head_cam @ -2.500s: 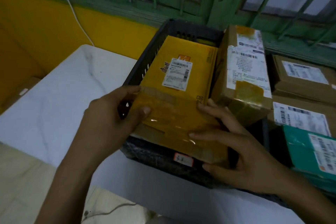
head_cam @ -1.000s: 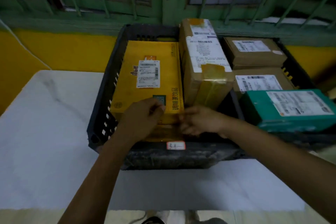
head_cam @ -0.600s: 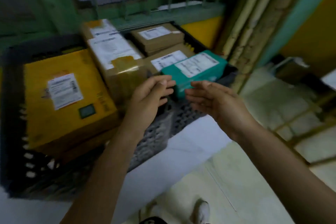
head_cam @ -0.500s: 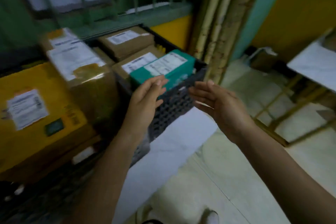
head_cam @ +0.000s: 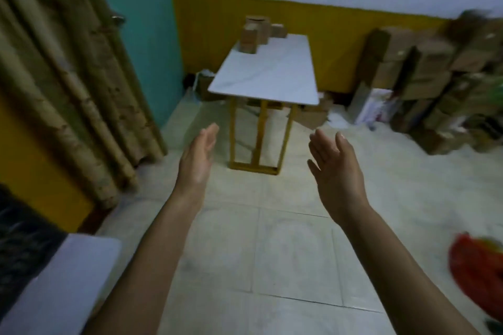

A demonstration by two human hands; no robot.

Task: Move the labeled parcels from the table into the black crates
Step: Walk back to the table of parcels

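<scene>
now | left grip [head_cam: 197,160], right grip [head_cam: 336,168] empty | parcels [head_cam: 257,34] well ahead

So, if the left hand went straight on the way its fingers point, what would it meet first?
Nothing near the left hand; farther on, probably the near edge of the white-topped, yellow-legged table, though depth is unclear.

Nothing can be read: the cardboard parcels [head_cam: 254,35] at the far end of the white table [head_cam: 272,75] are too blurred and small.
</scene>
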